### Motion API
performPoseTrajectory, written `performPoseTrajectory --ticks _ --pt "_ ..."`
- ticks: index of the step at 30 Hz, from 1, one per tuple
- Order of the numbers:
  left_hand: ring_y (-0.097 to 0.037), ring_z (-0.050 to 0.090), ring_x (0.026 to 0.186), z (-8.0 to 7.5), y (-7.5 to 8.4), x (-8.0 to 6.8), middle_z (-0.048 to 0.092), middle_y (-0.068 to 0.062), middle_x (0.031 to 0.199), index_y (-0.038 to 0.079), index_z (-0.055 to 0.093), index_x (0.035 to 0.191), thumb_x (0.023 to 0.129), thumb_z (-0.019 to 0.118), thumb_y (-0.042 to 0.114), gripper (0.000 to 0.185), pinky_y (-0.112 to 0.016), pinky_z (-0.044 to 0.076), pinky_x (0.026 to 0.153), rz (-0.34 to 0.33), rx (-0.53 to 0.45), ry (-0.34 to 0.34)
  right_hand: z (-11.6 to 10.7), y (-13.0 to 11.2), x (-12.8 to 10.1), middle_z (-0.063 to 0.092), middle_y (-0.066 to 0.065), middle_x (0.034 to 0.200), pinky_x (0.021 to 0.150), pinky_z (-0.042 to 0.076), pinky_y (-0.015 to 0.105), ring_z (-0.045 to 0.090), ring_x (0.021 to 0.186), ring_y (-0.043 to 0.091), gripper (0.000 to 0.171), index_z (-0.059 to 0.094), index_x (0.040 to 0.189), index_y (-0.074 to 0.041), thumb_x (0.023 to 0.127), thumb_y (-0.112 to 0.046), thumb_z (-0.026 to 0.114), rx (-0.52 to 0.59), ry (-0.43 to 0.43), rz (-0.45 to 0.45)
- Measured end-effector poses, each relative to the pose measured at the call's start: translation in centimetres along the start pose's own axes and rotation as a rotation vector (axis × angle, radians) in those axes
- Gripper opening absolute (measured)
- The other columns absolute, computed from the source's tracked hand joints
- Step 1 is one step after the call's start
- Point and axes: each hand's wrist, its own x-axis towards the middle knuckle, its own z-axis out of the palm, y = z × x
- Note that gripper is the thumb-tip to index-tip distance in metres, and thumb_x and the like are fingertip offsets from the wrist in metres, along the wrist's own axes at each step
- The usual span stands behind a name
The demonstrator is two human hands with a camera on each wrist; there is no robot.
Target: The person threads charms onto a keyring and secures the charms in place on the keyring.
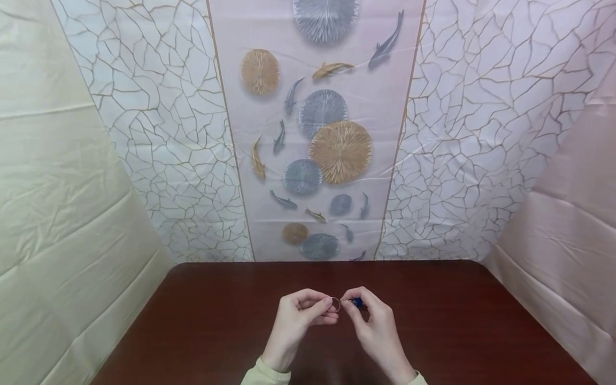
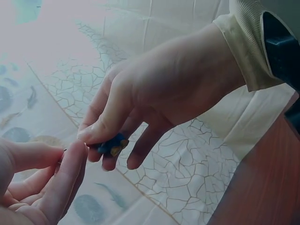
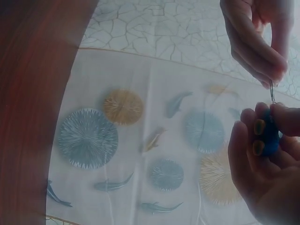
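Note:
Over the near part of the table, both hands meet on a metal key ring point(image 1: 339, 305) with a small blue charm point(image 1: 357, 302). My left hand point(image 1: 297, 322) pinches the ring between thumb and fingertips. Close beside it, my right hand point(image 1: 377, 326) holds the charm end, thumb and index finger gripping where charm and ring join. Yellow-orange oval parts show on the blue charm point(image 3: 268, 140) in the right wrist view, where the ring point(image 3: 271, 91) stretches between both hands' fingertips. Fingers partly cover the charm point(image 2: 113, 145) in the left wrist view.
A dark red-brown table point(image 1: 192, 321) lies beneath the hands. Behind it hangs a cloth backdrop point(image 1: 308, 214) with fish and round patterns. Plain pale drapes stand left point(image 1: 72, 240) and right point(image 1: 568, 224). A dark band point(image 2: 281, 42) sits around the right wrist.

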Motion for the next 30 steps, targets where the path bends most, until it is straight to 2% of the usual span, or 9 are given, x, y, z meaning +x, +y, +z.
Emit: performPoseTrajectory --ticks 10,18,25,30 --pt "-0.014 0.072 0.071 0.5 0.2 -0.1 0.071 -0.006 0.079 -0.022 0.058 0.104 0.086 0.070 0.007 0.035 -0.033 0.061 0.072 0.008 -0.002 -0.004 0.3 0.2 0.1 0.061 -0.006 0.081 0.061 0.043 0.013 0.052 0.072 -0.001 0.019 0.063 0.088 -0.009 0.082 0.007 0.069 0.001 -0.001 0.005" --pt "-0.015 0.072 0.070 0.6 0.3 -0.2 0.071 -0.008 0.077 -0.021 0.059 0.103 0.087 0.069 0.006 0.033 -0.033 0.061 0.071 0.004 -0.018 0.014 0.1 0.8 0.2 0.062 -0.001 0.081 0.065 0.044 0.013 0.055 0.072 0.006 0.012 0.063 0.088 -0.007 0.085 0.003 0.067 0.044 0.006 -0.093" --pt "-0.013 0.072 0.072 0.5 -0.1 -0.1 0.071 -0.001 0.076 -0.020 0.058 0.104 0.090 0.067 0.008 0.033 -0.032 0.061 0.073 -0.017 -0.033 -0.033 -0.1 0.9 0.2 0.063 -0.003 0.084 0.068 0.045 0.011 0.056 0.075 0.002 0.024 0.062 0.089 -0.010 0.081 0.012 0.068 0.045 -0.047 -0.063" --pt "-0.012 0.071 0.070 0.5 -0.2 -0.2 0.071 0.001 0.075 -0.013 0.061 0.101 0.090 0.066 0.008 0.024 -0.032 0.061 0.072 -0.039 -0.038 -0.063 -0.3 1.3 0.3 0.063 -0.002 0.084 0.069 0.044 0.011 0.055 0.076 0.002 0.026 0.063 0.089 -0.010 0.079 0.013 0.068 0.035 -0.040 -0.091"
